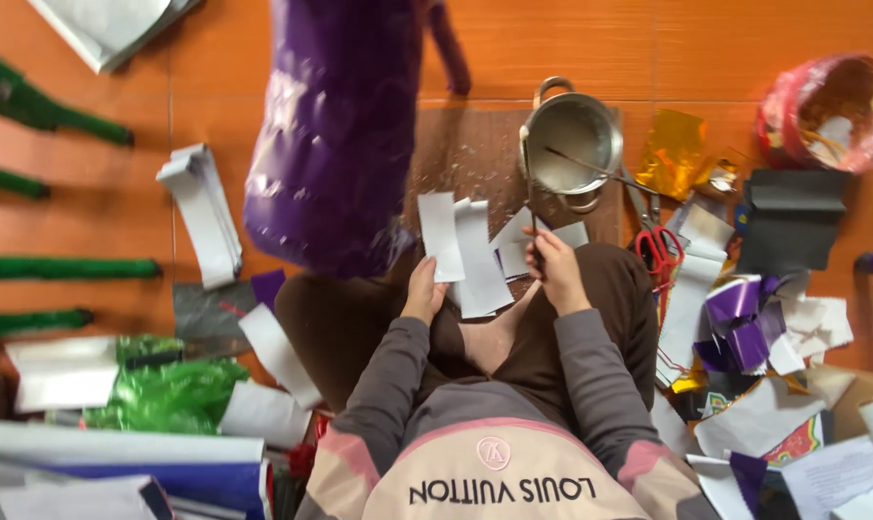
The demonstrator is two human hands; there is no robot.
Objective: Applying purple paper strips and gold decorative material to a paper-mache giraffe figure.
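You sit cross-legged on an orange tiled floor (90, 207), looking down at your lap. Your left hand (424, 289) pinches the lower end of a white rectangular strip of paper (440, 236), which stands up and away from you. Your right hand (555, 273) is curled closed around a thin stick-like brush (530, 188); its handle runs from your fist up towards a round steel pot with loop handles (571, 144), which sits on a brown board just beyond your right hand. You cannot tell whether the tip touches the pot. Between your two hands, more loose white paper strips (482, 260) lie overlapping on your knees, touching the strip you hold.

Up and to the left of your left hand hangs a large glossy purple paper form (335, 125), blurred and close to the camera. Further left of that hand lies a stack of folded white paper (203, 212), and beyond it several green fringed sticks (61, 268). Just right of your right hand lie red-handled scissors (658, 250), then a heap of purple and white paper scraps (754, 323). Gold foil (672, 154) sits beside the pot, and a red plastic basket (826, 111) is well apart at the far right.
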